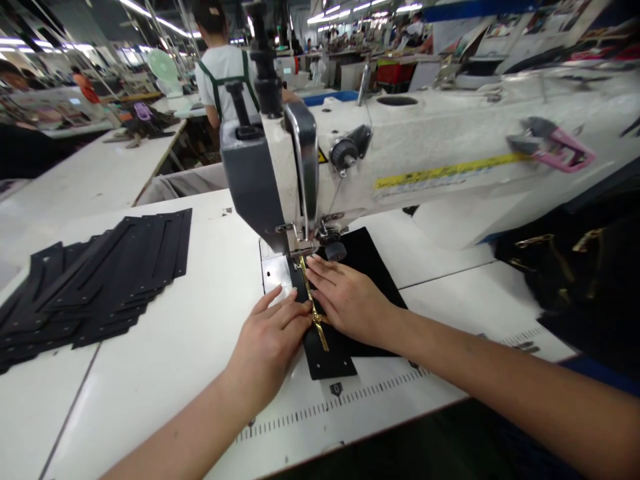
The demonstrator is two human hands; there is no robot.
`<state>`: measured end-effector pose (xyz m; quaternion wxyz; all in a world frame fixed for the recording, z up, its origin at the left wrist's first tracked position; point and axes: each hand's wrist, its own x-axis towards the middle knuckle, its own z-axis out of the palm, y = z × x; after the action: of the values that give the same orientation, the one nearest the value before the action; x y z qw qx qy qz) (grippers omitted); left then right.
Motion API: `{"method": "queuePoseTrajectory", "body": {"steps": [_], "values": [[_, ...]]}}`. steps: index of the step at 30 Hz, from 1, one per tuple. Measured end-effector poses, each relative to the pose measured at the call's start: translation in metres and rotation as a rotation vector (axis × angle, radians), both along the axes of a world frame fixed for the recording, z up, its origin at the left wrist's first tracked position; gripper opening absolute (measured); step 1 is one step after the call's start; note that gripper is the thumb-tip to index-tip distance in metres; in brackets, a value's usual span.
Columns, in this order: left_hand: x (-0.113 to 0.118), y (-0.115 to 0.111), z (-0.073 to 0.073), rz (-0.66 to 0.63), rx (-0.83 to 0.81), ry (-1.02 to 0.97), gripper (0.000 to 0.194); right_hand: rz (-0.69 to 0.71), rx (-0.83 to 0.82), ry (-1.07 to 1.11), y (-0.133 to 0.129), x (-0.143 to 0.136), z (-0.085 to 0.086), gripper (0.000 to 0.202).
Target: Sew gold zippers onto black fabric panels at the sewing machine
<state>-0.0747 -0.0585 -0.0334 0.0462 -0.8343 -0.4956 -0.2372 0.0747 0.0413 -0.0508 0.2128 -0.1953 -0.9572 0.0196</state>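
2 hands (pixel 356 300) (pixel 269 337), right flat, left grip unclear, at gold zipper (pixel 323 337) on black panel (pixel 317 359)

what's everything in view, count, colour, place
sewing machine: one, white and grey, centre to right
zipper: one, gold, centre
holed panel: one, black, along the zipper
larger sheet: one, black, right of zipper
overlapping panels: too many to count, black, left
thread snips: one, pink and grey, on the machine
gold-trimmed heap: one, black, right
fan: one, pale green, background left
nearest co-worker: one, white top, background
worktable: one, white, under the machine
left hand: one, touching holed panel
right hand: one, beside zipper
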Motion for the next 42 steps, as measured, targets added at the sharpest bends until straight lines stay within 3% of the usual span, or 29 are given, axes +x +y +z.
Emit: {"method": "queuePoseTrajectory", "body": {"steps": [12,21,27,36,42], "values": [[-0.012,0.02,-0.004,0.025,0.057,-0.003,0.019,-0.003,-0.027,0.002,0.02,-0.012,0.004,0.023],[-0.021,0.033,-0.005,0.023,0.055,0.0,0.02,-0.004,0.088,0.045,0.032,-0.02,0.001,0.024],[-0.024,0.042,-0.005,0.028,0.122,-0.015,0.022,-0.02,-0.015,0.021,0.046,-0.027,-0.002,0.019],[-0.018,0.017,-0.009,0.06,0.12,0.148,0.028,0.017,-0.078,0.15,0.006,-0.001,0.003,0.031],[-0.021,0.025,-0.01,0.037,0.089,0.146,0.025,0.048,-0.104,0.179,0.014,-0.006,0.001,0.029]]}}
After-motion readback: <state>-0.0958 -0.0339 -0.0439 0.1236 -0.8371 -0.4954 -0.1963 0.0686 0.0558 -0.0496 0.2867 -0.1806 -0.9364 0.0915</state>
